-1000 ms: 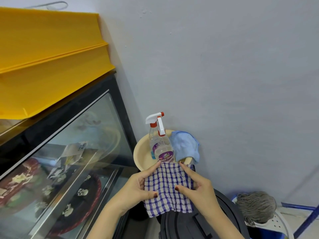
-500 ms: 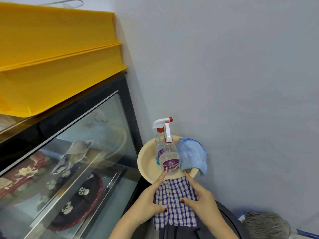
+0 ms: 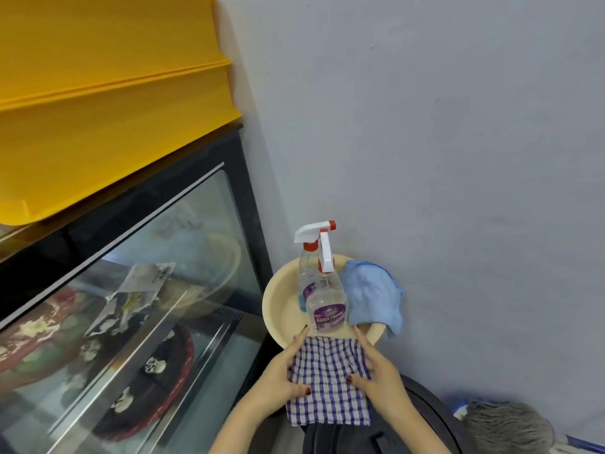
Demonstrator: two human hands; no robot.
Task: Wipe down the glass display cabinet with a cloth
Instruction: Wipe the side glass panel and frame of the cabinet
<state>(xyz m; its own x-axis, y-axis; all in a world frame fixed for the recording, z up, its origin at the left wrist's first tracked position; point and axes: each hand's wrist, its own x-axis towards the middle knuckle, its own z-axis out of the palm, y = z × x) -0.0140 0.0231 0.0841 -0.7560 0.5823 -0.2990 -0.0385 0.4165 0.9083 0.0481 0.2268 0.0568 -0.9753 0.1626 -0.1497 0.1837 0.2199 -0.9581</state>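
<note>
Glass cabinet against grey wall

A plain pale grey wall filled the right; stacked yellow panels sat upper left, a grey mop head lower right.

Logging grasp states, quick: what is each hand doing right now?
Left hand: holds the checked cloth by its left edge, thumb on top.
Right hand: holds the same cloth's right edge, thumb on top.

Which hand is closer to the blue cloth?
Right. The right hand grips the checked cloth just below the blue cloth; the left hand grips its opposite edge, farther off.
</note>
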